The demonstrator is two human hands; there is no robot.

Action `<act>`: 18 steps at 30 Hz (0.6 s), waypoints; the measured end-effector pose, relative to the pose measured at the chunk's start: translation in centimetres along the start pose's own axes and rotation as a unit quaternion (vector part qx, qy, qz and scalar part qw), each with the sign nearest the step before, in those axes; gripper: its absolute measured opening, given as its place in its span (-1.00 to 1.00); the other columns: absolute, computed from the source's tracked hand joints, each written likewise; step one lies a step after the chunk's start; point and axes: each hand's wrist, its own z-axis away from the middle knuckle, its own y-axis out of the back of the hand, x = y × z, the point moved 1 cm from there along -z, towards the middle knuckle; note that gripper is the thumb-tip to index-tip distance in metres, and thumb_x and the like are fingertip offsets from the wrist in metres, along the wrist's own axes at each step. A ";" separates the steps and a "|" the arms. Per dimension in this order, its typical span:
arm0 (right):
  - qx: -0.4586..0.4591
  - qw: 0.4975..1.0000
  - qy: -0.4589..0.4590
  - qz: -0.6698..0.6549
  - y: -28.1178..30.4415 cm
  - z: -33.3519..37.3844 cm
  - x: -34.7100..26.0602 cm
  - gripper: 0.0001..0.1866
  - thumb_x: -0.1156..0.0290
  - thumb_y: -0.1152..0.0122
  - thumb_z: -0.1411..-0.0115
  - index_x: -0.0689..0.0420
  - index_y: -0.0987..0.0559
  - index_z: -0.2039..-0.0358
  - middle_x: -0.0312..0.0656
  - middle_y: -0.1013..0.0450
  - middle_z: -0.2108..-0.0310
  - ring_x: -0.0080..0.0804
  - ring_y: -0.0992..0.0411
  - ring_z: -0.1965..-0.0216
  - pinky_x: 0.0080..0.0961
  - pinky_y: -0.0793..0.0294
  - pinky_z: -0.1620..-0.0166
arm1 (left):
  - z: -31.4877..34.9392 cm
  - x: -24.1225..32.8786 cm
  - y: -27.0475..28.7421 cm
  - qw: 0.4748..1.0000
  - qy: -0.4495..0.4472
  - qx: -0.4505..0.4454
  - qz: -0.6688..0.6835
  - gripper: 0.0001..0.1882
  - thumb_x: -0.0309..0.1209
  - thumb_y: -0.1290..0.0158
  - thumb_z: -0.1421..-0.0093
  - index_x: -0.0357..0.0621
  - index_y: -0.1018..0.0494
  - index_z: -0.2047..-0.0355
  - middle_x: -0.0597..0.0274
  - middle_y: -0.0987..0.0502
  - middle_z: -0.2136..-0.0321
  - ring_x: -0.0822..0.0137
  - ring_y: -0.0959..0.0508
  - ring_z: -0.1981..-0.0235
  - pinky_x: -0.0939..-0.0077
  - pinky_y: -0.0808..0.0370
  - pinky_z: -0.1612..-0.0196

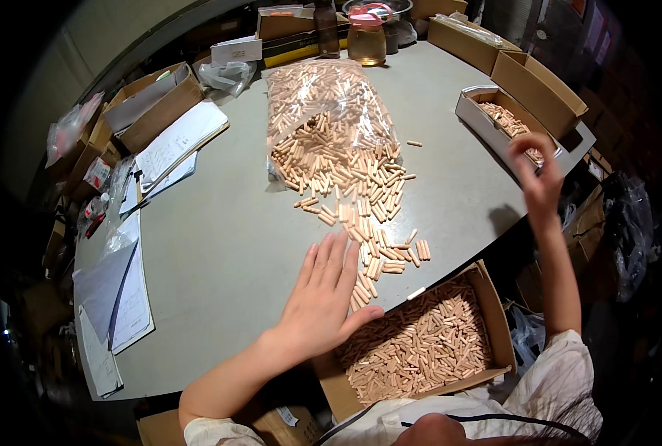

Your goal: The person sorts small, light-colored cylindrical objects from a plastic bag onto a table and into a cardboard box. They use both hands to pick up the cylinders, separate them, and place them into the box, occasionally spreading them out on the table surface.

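Observation:
My left hand (322, 286) lies flat at the table's near edge, fingers stretched out, its side against loose wooden dowel pins (379, 253). These trail back to a large clear plastic bag (323, 82) full of the same pins, spilling from its near end. Below the table edge, in front of me, a cardboard box (498, 327) holds a deep layer of dowel pins. My right hand (540, 175) is raised over the near end of a long white box (473, 111) partly filled with pins. Its fingers are curved, with a gap between them, and nothing shows in it.
Behind the white box stand long brown cartons (539, 89). At the back are a pink-lidded jug (366, 37) of amber liquid and a dark bottle (326, 30). Open notebooks (178, 141), loose papers (123, 297) and a carton (156, 111) line the table's left side.

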 end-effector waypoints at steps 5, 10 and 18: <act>0.024 0.982 -0.017 0.184 2.4 -3.2 7.4 -0.63 0.66 -0.17 -0.25 0.25 -0.55 -0.08 -0.05 -0.56 -0.01 -0.23 -0.54 -0.08 -0.32 -0.48 -0.19 | -0.7 0.5 0.7 0.997 -0.053 -0.009 0.050 0.05 0.11 -0.10 -0.40 -0.52 0.05 -0.50 -0.52 -0.01 -0.48 -0.40 0.01 -0.54 -0.18 0.09 -0.56; -0.164 0.978 -0.074 -0.103 -3.7 4.0 -0.7 -0.43 0.70 -0.09 -0.27 0.27 -0.42 -0.31 -0.03 -0.43 -0.29 -0.20 -0.37 -0.38 -0.28 -0.26 -0.46 | -0.3 -0.6 0.4 0.948 -0.022 0.023 0.318 -0.19 -0.11 0.00 -0.50 -0.44 -0.02 -0.51 -0.31 -0.05 -0.52 -0.16 -0.03 -0.57 0.03 0.03 -0.56; -0.450 0.834 -0.129 -0.294 -6.1 6.4 -9.7 -0.47 0.73 -0.01 -0.33 0.18 -0.49 -0.30 -0.10 -0.51 -0.16 -0.25 -0.54 -0.07 -0.31 -0.50 -0.16 | -0.9 -4.3 1.2 0.879 0.143 0.150 0.429 -0.57 -0.42 0.13 -0.50 -0.33 -0.45 -0.29 0.11 -0.55 -0.21 0.30 -0.45 -0.26 0.37 -0.30 -0.37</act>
